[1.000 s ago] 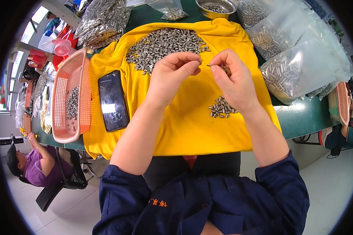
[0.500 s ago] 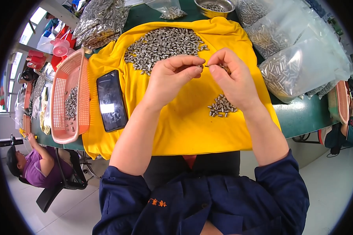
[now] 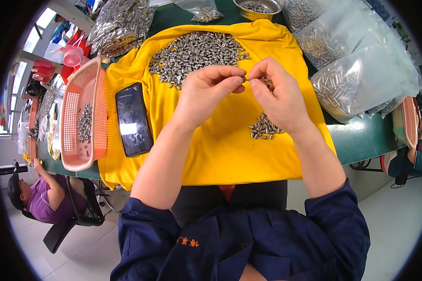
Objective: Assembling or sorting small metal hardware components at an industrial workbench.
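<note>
My left hand (image 3: 210, 93) and my right hand (image 3: 280, 98) meet fingertip to fingertip above a yellow cloth (image 3: 220, 154). Each is closed in a pinch. A thin, dark bit of a small metal piece (image 3: 246, 79) shows between the fingertips; its full shape is hidden. Curled fingers of the right hand partly cover more small shiny pieces (image 3: 268, 83). Behind the hands spreads a large heap of small cylindrical metal parts (image 3: 197, 51). A smaller heap of the same kind of parts (image 3: 263, 127) lies below the right hand.
Left of the cloth's middle lies a black phone (image 3: 133, 119), beside a pink plastic basket (image 3: 101, 112) holding metal parts. Clear bags of metal cylinders (image 3: 340, 86) crowd the right. A steel bowl (image 3: 262, 14) stands behind. A person in purple (image 3: 49, 199) sits at far left.
My hands stay nearly in place. The left fingertips have shifted slightly right, closer to the right fingertips. The heaps look unchanged.
</note>
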